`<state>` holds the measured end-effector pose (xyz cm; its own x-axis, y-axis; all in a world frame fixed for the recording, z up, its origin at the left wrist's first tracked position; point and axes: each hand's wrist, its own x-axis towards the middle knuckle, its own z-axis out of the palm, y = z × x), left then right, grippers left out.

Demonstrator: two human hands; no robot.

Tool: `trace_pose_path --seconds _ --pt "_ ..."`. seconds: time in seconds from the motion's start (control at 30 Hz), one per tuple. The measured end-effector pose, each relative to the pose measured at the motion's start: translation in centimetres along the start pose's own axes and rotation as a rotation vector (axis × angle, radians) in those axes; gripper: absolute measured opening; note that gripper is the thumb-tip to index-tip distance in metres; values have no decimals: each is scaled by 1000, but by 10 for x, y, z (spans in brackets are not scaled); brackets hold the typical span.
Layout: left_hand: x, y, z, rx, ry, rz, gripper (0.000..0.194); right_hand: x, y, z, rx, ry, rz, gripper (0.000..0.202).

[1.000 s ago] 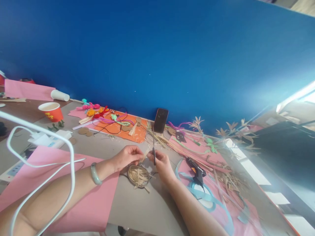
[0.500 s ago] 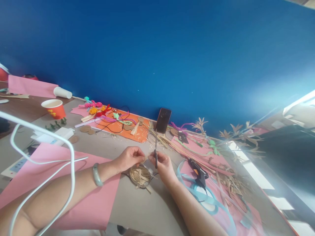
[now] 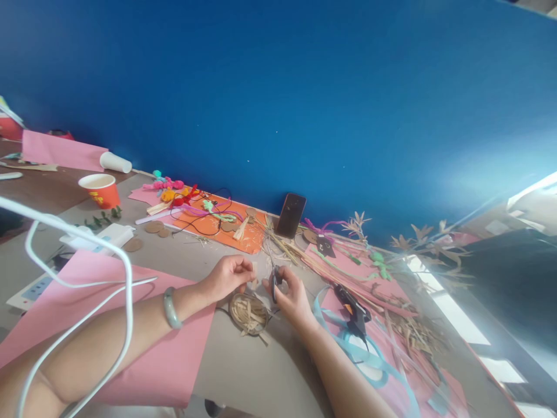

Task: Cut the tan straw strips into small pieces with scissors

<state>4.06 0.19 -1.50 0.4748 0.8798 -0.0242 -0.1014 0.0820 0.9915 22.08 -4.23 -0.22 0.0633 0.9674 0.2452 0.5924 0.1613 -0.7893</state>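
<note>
My right hand (image 3: 289, 292) is closed around the dark handles of a pair of scissors (image 3: 273, 273), whose thin blades point up and away from me. Just left of it, my left hand (image 3: 230, 275) pinches a small pale strip (image 3: 255, 277), perhaps straw; most of it is hidden by the fingers. A jade-like bangle (image 3: 171, 308) circles my left wrist. Below and between both hands, a round nest-like bundle of straw strips (image 3: 249, 314) with a dark cord lies on the grey table (image 3: 243, 371).
Pink paper (image 3: 161, 360) lies under my left forearm, with a white cable (image 3: 126, 290) looping in front. A black glue gun (image 3: 353, 310) and pale blue ribbon (image 3: 374, 360) lie right. A phone (image 3: 291, 215) leans on the blue wall; a red paper cup (image 3: 101, 191) stands left.
My right hand has turned the scissors slightly, so the blades now lean left. My fingertips are a little farther apart, and the pale strip shows more clearly. The view has shifted slightly.
</note>
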Motion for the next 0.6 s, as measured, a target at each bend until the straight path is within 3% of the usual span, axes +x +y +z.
trace_pose_path --seconds 0.23,0.43,0.6 --pt "2 10 -6 -27 36 98 18 1 4 -6 -320 -115 -100 18" --pt "1 7 -5 -62 28 103 12 0 1 -8 -361 -216 -140 17" --pt "0 8 -5 -68 33 96 12 -1 -2 -6 -361 -217 -149 17"
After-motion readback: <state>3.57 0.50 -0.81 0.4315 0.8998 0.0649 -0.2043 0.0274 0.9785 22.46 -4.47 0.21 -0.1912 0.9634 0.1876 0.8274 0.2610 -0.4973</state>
